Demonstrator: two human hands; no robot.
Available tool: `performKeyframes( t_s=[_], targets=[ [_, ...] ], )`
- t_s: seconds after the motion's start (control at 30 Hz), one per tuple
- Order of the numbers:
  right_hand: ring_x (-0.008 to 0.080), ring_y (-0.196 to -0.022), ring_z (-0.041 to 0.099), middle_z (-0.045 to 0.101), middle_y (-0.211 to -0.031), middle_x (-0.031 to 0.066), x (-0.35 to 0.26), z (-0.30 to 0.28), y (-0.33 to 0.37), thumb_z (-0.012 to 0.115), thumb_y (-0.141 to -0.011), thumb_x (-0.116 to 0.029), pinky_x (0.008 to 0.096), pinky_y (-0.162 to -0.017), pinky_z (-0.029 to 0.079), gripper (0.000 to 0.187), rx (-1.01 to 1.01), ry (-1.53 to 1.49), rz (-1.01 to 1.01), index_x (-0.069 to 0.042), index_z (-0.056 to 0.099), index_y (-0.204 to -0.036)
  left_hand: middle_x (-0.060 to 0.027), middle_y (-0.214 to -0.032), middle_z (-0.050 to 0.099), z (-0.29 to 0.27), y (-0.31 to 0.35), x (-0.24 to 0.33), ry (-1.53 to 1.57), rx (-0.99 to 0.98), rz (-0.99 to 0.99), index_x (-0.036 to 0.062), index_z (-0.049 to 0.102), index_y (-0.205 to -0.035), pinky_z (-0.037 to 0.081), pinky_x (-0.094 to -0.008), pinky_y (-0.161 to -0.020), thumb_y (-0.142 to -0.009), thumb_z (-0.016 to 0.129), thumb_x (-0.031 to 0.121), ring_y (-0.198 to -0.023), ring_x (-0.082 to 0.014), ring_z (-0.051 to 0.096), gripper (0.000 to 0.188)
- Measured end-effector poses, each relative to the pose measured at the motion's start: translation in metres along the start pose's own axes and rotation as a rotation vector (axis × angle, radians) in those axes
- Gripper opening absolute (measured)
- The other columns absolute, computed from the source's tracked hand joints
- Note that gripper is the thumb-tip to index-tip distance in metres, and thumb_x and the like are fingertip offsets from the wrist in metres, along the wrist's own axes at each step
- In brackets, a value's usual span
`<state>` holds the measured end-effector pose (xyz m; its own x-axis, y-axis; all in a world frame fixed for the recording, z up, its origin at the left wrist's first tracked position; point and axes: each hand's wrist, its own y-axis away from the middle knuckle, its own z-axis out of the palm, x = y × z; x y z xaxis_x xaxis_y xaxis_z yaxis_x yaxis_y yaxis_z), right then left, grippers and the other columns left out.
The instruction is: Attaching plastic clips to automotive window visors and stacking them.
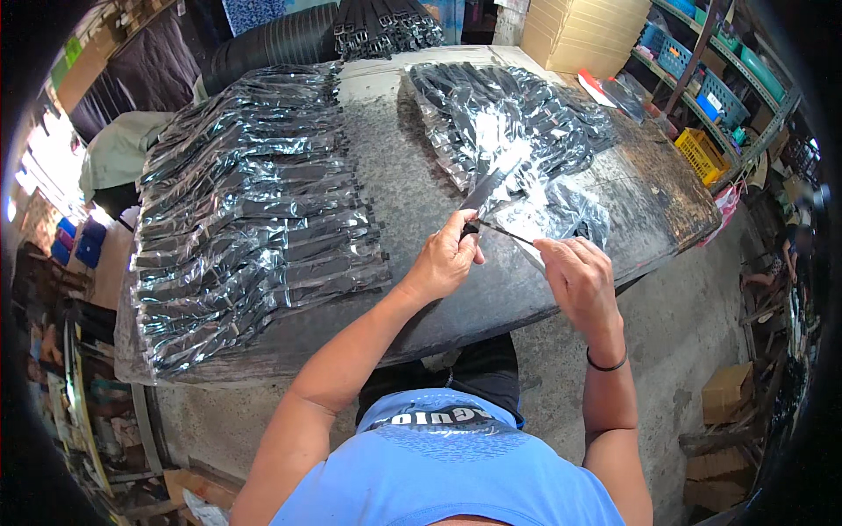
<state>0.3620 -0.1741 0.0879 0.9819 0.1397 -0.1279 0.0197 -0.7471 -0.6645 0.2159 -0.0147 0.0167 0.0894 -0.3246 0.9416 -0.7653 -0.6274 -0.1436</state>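
A flat black strap [488,191], stiff and narrow like a belt piece, sits half inside a clear, crinkled plastic sleeve [551,216] that throws back bright glare. The left hand [449,260] has its grip pressed together on the near end of the strap, thumb over curled fingers, pinching it where it enters the sleeve. The right hand [579,279] lies just beside it, fingers drawn close on the sleeve's thin open edge, holding the film taut; how firmly it pinches cannot be told.

Both hands hover over a worn grey bench [412,175] with a rough, scuffed top and a rounded near edge. Beyond the right grip, a loose heap of bagged straps [509,110] spreads across the bench, glossy and rumpled. Well to the left of the left grip, a large overlapping layer of packed straps [254,202] lies in tidy rows, each black band sealed in shiny film. Far past both grips stands a stack of pale cardboard boxes [579,31].
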Motion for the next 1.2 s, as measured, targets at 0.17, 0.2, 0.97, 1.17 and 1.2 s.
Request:
performKeyframes(
  t_s=[0.17,0.2,0.97,1.17,1.2],
  targets=[
    [0.0234,-0.070,0.061,0.064,-0.078,0.0068,-0.001,0.000,-0.003,0.066,-0.075,-0.002,0.0349,-0.064,0.048,0.023,-0.082,-0.001,-0.026,-0.004,0.065,-0.098,-0.0049,-0.081,0.066,-0.001,0.003,0.006,-0.035,-0.022,0.008,0.0029,0.043,-0.128,0.048,-0.0273,-0.067,-0.096,0.045,0.013,-0.069,-0.0103,0.058,0.034],
    [0.0234,-0.070,0.061,0.064,-0.078,0.0068,-0.002,0.002,-0.004,0.066,-0.075,-0.002,0.0349,-0.064,0.048,0.023,-0.083,-0.001,-0.024,-0.004,0.065,-0.098,-0.0054,-0.082,0.066,0.000,0.003,0.006,-0.044,-0.040,0.026,0.0034,0.044,-0.128,0.049,-0.0278,-0.065,-0.095,0.045,0.012,-0.067,-0.0106,0.059,0.033],
    [0.0092,-0.055,0.054,0.057,-0.070,0.0016,-0.028,0.118,0.045,0.047,-0.100,-0.037,0.0243,-0.049,0.045,0.033,0.115,-1.758,1.286,-0.007,0.056,-0.088,-0.0028,-0.087,0.068,0.001,0.023,-0.007,0.301,-0.398,0.165,0.0017,0.066,-0.109,0.046,-0.0193,-0.052,-0.092,0.063,0.028,-0.062,-0.0051,0.057,0.031],
    [0.0073,-0.055,0.052,0.054,-0.071,0.0002,-0.022,0.096,0.036,0.055,-0.096,-0.020,0.0216,-0.048,0.043,0.020,0.231,-1.397,0.954,-0.005,0.055,-0.083,-0.0071,-0.087,0.071,-0.001,0.033,-0.012,0.142,-0.384,0.443,0.0020,0.069,-0.098,0.051,-0.0271,-0.069,-0.089,0.064,0.032,-0.074,-0.0143,0.065,0.032],
    [0.0075,-0.058,0.053,0.053,-0.072,0.0003,-0.024,0.096,0.035,0.056,-0.095,-0.020,0.0225,-0.052,0.045,0.021,0.282,-1.304,0.890,-0.005,0.055,-0.081,-0.0060,-0.081,0.068,-0.001,0.034,-0.007,0.115,-0.379,0.387,0.0017,0.070,-0.093,0.050,-0.0273,-0.068,-0.090,0.064,0.033,-0.072,-0.0133,0.064,0.032]
  ],
)
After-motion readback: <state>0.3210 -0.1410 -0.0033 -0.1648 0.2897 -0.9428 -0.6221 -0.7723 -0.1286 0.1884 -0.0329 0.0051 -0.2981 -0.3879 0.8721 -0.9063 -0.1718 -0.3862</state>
